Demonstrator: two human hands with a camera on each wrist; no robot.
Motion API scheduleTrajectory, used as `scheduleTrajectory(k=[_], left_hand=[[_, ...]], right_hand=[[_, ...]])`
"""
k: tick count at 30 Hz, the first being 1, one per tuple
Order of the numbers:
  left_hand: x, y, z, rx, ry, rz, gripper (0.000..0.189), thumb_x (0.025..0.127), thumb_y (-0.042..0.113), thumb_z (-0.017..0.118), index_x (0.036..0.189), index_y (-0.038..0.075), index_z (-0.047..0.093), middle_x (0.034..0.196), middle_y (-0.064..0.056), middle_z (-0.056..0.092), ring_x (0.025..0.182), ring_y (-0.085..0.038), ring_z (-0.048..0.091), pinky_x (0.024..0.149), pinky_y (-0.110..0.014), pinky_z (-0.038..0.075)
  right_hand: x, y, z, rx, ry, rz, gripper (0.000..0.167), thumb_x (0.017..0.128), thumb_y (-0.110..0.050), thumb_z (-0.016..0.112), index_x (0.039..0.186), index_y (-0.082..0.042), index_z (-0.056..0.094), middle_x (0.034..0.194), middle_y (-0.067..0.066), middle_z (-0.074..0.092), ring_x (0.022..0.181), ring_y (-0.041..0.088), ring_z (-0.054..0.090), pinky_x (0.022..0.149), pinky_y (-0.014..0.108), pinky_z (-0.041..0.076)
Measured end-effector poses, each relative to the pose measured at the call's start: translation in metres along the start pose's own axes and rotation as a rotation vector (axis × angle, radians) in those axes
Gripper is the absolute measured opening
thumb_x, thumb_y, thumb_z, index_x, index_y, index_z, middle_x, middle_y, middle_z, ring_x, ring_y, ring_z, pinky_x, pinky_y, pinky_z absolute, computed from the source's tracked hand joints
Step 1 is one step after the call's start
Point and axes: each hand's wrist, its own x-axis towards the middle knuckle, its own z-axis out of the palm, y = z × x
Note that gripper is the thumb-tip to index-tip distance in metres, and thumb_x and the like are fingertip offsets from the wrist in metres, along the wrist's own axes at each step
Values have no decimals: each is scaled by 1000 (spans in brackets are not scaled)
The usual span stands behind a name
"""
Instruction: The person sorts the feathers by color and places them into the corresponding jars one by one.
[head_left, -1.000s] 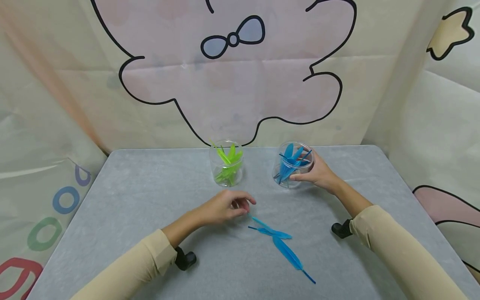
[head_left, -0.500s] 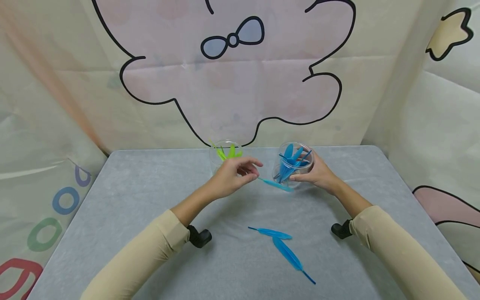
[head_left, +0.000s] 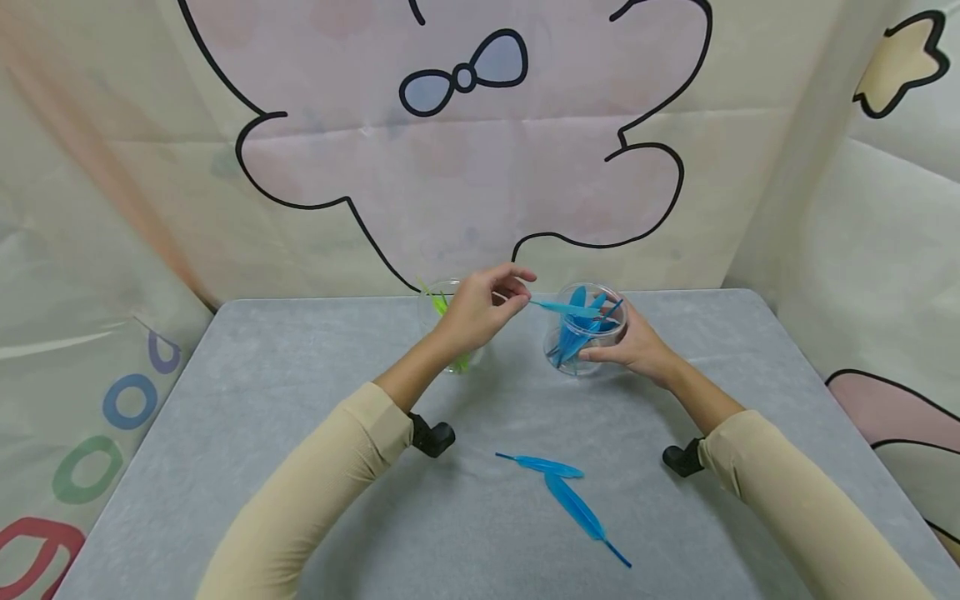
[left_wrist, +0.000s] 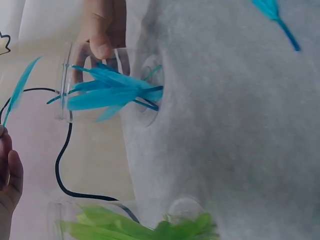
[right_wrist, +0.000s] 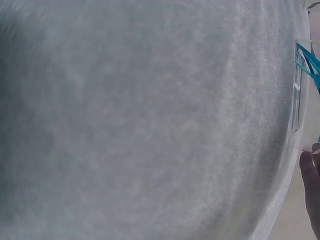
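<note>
My left hand (head_left: 483, 308) pinches a light blue feather (head_left: 566, 309) by its quill end. In the head view the feather overlaps the mouth of a clear jar (head_left: 553, 346); in the left wrist view the feather (left_wrist: 21, 86) stands beyond the jar's rim. Inside that jar are several blue feathers (left_wrist: 110, 90). Fingers and thumb of my right hand (head_left: 633, 346) curl round the jar's right side. Two more blue feathers, one pointing left (head_left: 551, 467) and one slanting toward the front (head_left: 576, 506), lie on the table.
Left of the blue jar is a second clear jar with green feathers (left_wrist: 135, 225), partly hidden behind my left hand in the head view. The grey table (head_left: 315, 350) ends at a printed cloth backdrop (head_left: 300, 250).
My left hand has lifted the light blue feather off the table and carried it up and away from me to the jar's mouth. The right hand has stayed on the jar.
</note>
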Motion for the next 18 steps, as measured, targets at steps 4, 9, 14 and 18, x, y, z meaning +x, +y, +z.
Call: scheduleTrajectory(k=[4, 9, 14, 18], left_hand=[[10, 1, 1, 23, -6, 8, 22, 96, 4, 65, 118, 3, 67, 97, -13, 72, 86, -15, 66, 82, -24, 54], [18, -2, 3, 46, -17, -1, 21, 95, 4, 65, 117, 3, 68, 95, -9, 71, 85, -15, 66, 82, -23, 54], [24, -2, 7, 66, -56, -17, 21, 95, 3, 65, 116, 3, 68, 97, -10, 71, 87, -16, 66, 82, -23, 53], [28, -1, 12, 80, -103, -25, 20, 96, 2, 64, 116, 3, 67, 98, -12, 71, 88, -16, 65, 82, -23, 53]], right_hand=[[2, 2, 0, -11, 5, -27, 96, 81, -14, 85, 154, -15, 24, 147, 12, 44, 132, 28, 44, 111, 54, 33], [2, 2, 0, -15, 2, -41, 96, 81, -13, 84, 155, -14, 23, 148, 12, 45, 134, 29, 43, 112, 56, 32], [1, 1, 1, -7, 9, -37, 94, 81, -10, 84, 154, -14, 24, 148, 11, 45, 133, 27, 43, 112, 53, 33], [0, 0, 1, -1, 14, -14, 96, 81, -11, 84, 155, -14, 22, 150, 15, 40, 135, 31, 41, 112, 56, 32]])
